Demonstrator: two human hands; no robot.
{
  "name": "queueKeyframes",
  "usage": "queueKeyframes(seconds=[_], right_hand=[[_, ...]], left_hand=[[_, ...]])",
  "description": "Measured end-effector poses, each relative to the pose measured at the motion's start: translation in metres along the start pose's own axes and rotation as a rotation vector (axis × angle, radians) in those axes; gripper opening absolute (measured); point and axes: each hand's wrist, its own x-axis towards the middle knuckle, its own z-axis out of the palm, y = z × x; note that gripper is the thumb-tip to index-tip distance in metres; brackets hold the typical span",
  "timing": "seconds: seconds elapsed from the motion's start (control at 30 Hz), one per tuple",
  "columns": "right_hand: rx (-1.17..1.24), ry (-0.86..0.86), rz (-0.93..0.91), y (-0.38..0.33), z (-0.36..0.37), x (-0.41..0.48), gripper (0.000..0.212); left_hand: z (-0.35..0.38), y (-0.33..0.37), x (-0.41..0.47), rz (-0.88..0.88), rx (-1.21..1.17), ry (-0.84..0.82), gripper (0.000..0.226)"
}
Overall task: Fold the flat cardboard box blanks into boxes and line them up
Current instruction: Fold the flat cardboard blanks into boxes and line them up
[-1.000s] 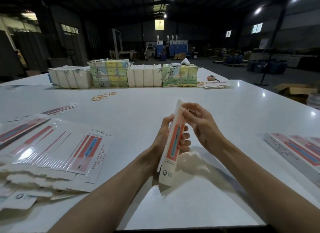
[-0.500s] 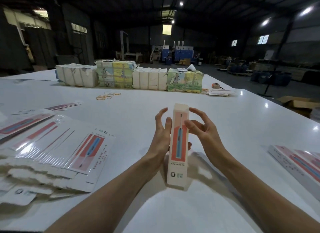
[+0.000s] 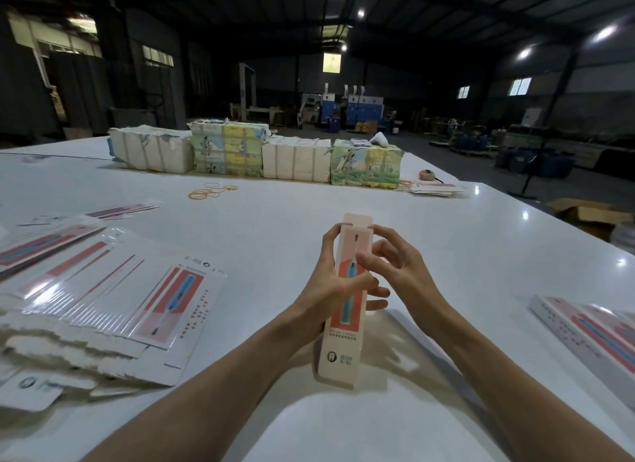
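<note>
- Slim coral-and-white cardboard box (image 3: 345,341): held upright between the hands, clear of the white bench (image 3: 446,238). Its top flap is seen standing open, so closing it is judged the step in hand.
- Left hand (image 3: 326,282): wrapped round the box's middle from the left, so that the body is steadied.
- Right hand (image 3: 402,272): thumb laid on the front face, curled fingers at the upper right edge, presumably to square the box and tuck the flap.
- Fanned stack of flat printed blanks (image 3: 137,289): laid left of the left hand, as supply.
- Finished boxes (image 3: 584,331): lined up right of the right hand.
- Yellow rubber bands (image 3: 211,191): scattered well beyond the hands.
</note>
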Motion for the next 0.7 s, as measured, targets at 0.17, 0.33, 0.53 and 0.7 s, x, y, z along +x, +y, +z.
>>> queueKeyframes(seconds=[0.17,0.33,0.53,0.7], right_hand=[[-0.017,-0.006,0.034,0.009,-0.002,0.002,0.037],[0.054,0.184,0.151,0.016,-0.005,0.008,0.029],[-0.002,0.164,0.123,0.019,-0.016,0.009,0.022],[-0.087,0.173,0.013,0.017,-0.019,0.009,0.028]], left_hand=[[0.001,0.000,0.000,-0.068,0.058,0.005,0.091],[0.003,-0.005,0.003,-0.107,0.119,-0.028,0.096],[0.004,-0.009,0.001,-0.121,0.170,-0.110,0.092],[0.004,-0.005,0.000,-0.146,0.161,-0.143,0.090]])
